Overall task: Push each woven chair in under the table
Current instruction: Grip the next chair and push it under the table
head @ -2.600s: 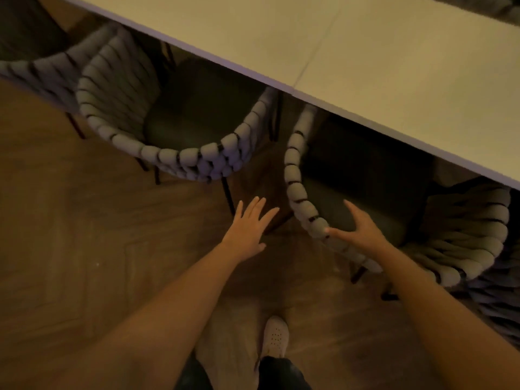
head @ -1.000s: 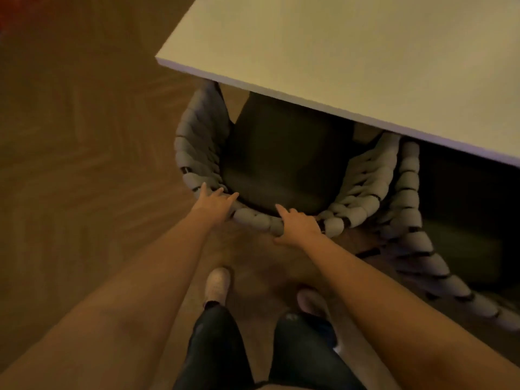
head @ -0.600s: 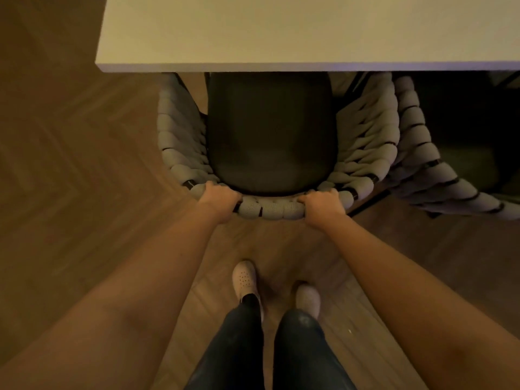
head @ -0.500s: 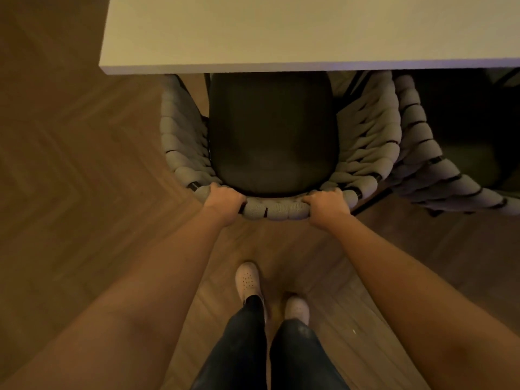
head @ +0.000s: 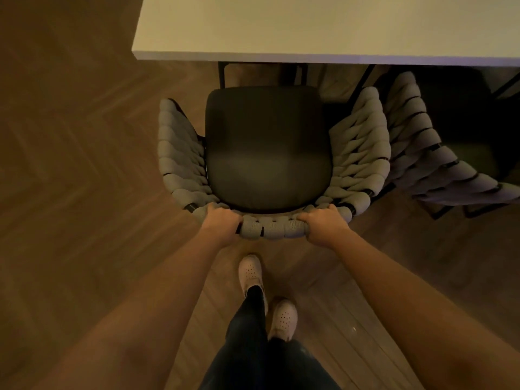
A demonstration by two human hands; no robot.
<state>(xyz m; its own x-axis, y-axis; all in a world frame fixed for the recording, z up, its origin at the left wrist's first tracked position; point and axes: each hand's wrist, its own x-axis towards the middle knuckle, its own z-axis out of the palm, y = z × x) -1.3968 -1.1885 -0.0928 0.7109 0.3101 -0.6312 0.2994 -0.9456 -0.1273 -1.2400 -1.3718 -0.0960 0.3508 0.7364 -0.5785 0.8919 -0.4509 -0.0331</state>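
A grey woven chair (head: 363, 153) with a dark seat cushion stands in front of the white table (head: 309, 26). Its whole seat is out from under the tabletop, with a strip of floor showing between seat and table edge. My left hand (head: 221, 222) grips the left part of the woven backrest rim. My right hand (head: 323, 223) grips the same rim further right. A second woven chair (head: 439, 167) stands to the right, its seat partly beneath the table.
The two chairs' armrests nearly touch on the right. Dark metal table legs (head: 222, 74) show under the table's front edge. Herringbone wood floor (head: 84, 164) lies open to the left. My feet in white shoes (head: 250, 274) are just behind the chair.
Both hands moved from the right chair to this one and took hold of its backrest. Since half a second ago the chair has come back out from under the table toward me.
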